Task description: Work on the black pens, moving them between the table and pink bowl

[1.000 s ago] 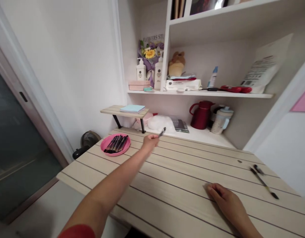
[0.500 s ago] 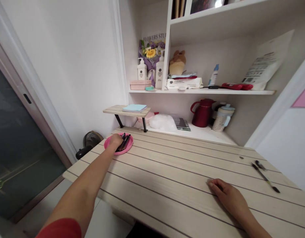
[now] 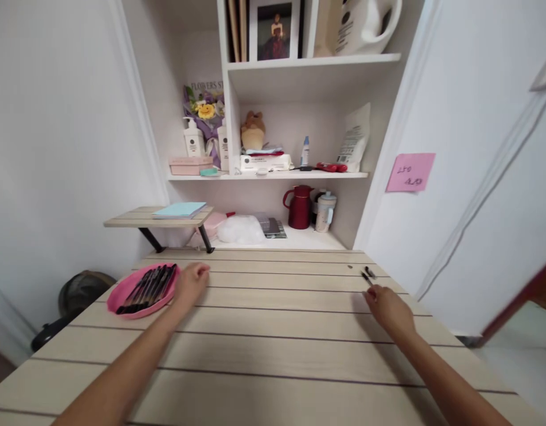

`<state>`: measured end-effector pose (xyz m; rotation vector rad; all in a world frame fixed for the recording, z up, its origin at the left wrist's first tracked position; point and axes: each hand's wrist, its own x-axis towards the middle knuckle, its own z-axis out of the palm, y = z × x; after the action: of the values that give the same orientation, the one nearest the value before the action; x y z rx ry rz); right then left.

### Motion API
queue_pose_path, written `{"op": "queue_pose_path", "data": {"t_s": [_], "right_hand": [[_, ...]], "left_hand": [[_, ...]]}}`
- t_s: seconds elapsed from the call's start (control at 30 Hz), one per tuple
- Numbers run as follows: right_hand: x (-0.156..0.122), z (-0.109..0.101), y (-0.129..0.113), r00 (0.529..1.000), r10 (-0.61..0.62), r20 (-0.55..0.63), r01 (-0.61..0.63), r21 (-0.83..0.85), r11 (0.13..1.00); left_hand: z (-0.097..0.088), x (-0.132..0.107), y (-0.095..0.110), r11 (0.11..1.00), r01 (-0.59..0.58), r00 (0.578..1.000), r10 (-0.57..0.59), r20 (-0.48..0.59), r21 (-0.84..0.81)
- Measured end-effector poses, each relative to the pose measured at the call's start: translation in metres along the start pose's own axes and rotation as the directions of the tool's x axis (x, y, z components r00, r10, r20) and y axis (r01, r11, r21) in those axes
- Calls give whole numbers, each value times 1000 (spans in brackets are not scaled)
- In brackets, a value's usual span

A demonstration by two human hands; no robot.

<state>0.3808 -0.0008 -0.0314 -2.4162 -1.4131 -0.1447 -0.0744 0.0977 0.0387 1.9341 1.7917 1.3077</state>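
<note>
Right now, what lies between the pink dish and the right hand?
In the head view: the left hand, next to the pink dish, then the striped tabletop.

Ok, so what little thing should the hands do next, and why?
I'd say the right hand should probably lift the thin dark pen off the table. That hand is right at the pen's near end, though I can't tell if the grip is firm. A row of other pens lies in the pink dish.

soft, diffuse light, faint shadows on the tabletop (image 3: 273,322), wide-angle distortion at edges
</note>
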Motion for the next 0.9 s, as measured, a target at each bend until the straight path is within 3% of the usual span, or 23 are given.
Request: {"op": "queue_pose_path", "data": {"t_s": [0.07, 0.13, 0.23, 0.37, 0.43, 0.5, 0.53, 0.6, 0.67, 0.73, 0.83, 0.87, 0.9], "right_hand": [[21, 2, 23, 992, 121, -24, -123, -81, 989], [35, 6, 36, 981, 192, 27, -189, -95, 977], [46, 13, 40, 972, 214, 96, -210, -54, 976], [53, 14, 36, 976, 184, 114, -191, 58, 980], [52, 15, 32, 980, 161, 121, -172, 86, 981], [44, 18, 21, 984, 108, 140, -128, 150, 980], [36, 20, 13, 985, 64, 158, -96, 203, 975], [15, 26, -9, 974, -113, 195, -9, 535, 845], [-7, 29, -31, 940, -242, 242, -14, 734, 679], [-19, 27, -47, 894, -343, 289, -30, 802, 596], [0, 13, -49, 770, -490, 410, -13, 776, 630], [16, 7, -45, 801, -452, 393, 27, 730, 683], [35, 1, -40, 866, -363, 343, 74, 630, 773]], "left_hand": [[28, -16, 21, 994, -94, 985, 101, 138, -54], [58, -36, 45, 966, -175, 940, 221, 260, -190], [103, -66, 85, 906, -164, 861, 325, 391, -391], [157, -97, 125, 830, 30, 815, 303, 494, -558], [181, -106, 134, 742, 211, 793, 251, 556, -636], [199, -111, 140, 605, 458, 739, 149, 657, -652], [206, -112, 141, 515, 571, 700, 102, 707, -639], [214, -112, 143, 318, 729, 624, 54, 779, -606], [217, -110, 144, 145, 796, 586, 65, 808, -588], [216, -107, 143, 35, 820, 566, 95, 819, -571], [213, -103, 140, -65, 835, 549, 120, 827, -546], [212, -102, 139, -89, 842, 540, 124, 832, -533], [210, -102, 139, -105, 848, 530, 125, 839, -520]]}}
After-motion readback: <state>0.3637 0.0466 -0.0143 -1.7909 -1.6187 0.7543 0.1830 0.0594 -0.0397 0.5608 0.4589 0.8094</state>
